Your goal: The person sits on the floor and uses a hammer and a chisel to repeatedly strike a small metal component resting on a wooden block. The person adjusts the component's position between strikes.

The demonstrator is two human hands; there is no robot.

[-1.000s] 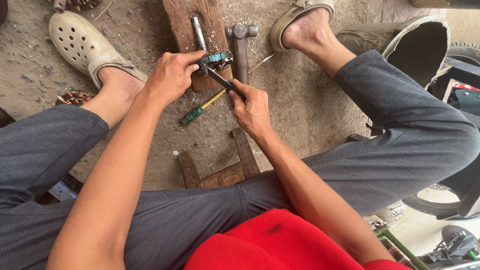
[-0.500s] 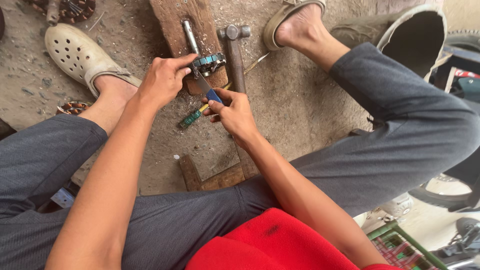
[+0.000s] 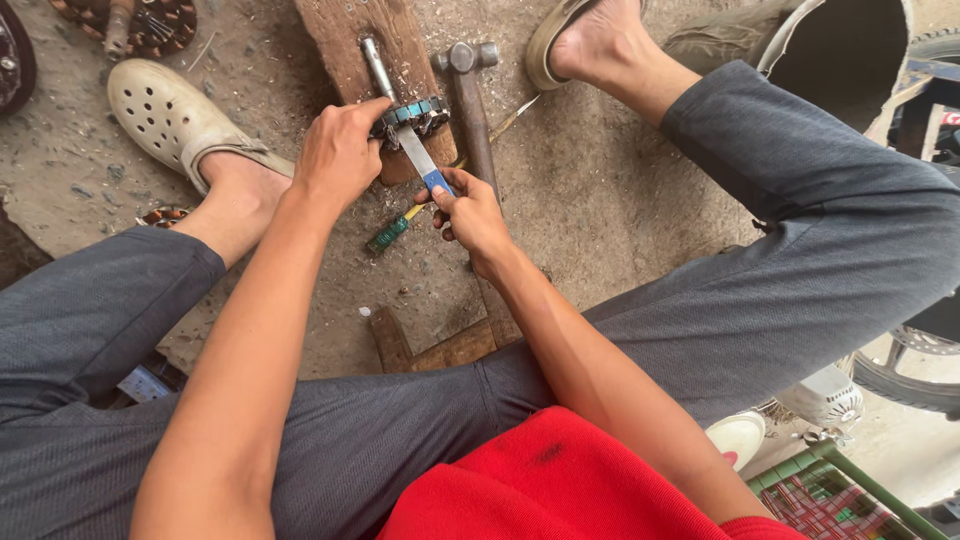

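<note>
Since a moment ago the right hand (image 3: 470, 215) has slid lower along the blue-handled flat metal file (image 3: 420, 160), fingers closed round its handle. The left hand (image 3: 340, 150) clamps the small ring-shaped metal stator (image 3: 412, 115) against the worn wooden block (image 3: 350, 45).

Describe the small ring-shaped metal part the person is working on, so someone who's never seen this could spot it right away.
Find the wooden block lying on the dirt floor between the person's feet. At its near end, the left hand pins a small dark ring-shaped part with bluish segments round its rim. Unlike the hammer beside it, a flat blade runs across it from the right hand.
</note>
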